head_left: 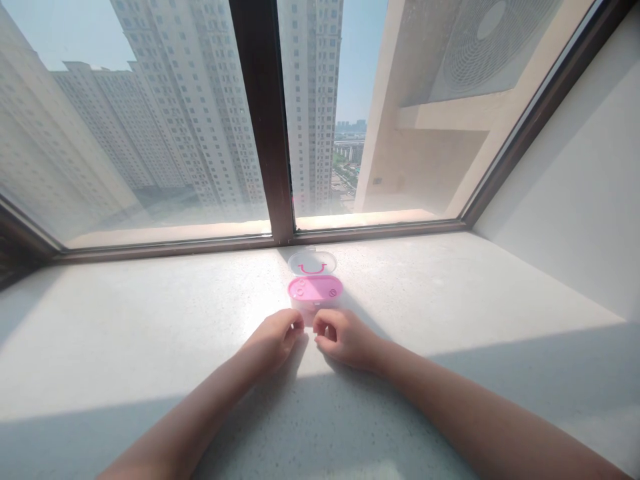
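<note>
A person's two bare forearms reach forward over a pale, speckled windowsill (150,320), half in bright sun and half in shadow. Near the middle of the sill, close to the window frame (265,133), sits a small pink case (315,290) with its clear lid (312,262) hinged open and lying back toward the glass; a pink curved mark shows on the lid. The left hand (275,337) and right hand (345,337) rest side by side on the sill just in front of the case, fingertips at or almost at its near edge. Each hand's grip is closed small, fingers curled in and thumb meeting forefinger; whether anything tiny is pinched there cannot be told. Through the window stand tall apartment towers (200,100), and at the right an outdoor fan unit (490,47).
</note>
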Demonstrator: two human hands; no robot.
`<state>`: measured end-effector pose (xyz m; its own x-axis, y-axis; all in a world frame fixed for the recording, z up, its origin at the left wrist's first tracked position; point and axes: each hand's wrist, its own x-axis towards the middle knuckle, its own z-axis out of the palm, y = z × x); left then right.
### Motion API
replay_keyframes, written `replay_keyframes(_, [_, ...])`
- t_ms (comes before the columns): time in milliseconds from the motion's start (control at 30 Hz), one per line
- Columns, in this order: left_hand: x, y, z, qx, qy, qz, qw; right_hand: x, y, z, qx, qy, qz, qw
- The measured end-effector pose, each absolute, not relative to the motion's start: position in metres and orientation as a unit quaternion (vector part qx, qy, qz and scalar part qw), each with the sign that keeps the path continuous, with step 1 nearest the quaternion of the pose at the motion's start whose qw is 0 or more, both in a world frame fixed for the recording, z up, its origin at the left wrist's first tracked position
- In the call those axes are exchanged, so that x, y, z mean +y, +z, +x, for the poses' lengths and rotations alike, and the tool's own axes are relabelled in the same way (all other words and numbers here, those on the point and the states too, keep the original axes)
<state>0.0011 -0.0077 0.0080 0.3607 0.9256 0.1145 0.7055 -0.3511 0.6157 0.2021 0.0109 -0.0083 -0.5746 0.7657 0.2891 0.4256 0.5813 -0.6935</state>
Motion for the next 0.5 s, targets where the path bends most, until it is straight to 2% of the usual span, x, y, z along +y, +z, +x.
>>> replay_keyframes(267, [-0.002,0.003,0.002,0.493,0.292,0.688,0.446,0.009,-0.009,0.205,-0.87,0.199,-0.383,0.239])
replay_keyframes(500, [0.002,0.003,-0.002,0.494,0.29,0.619,0.537,0.007,-0.008,0.206,-0.873,0.197,-0.389,0.217])
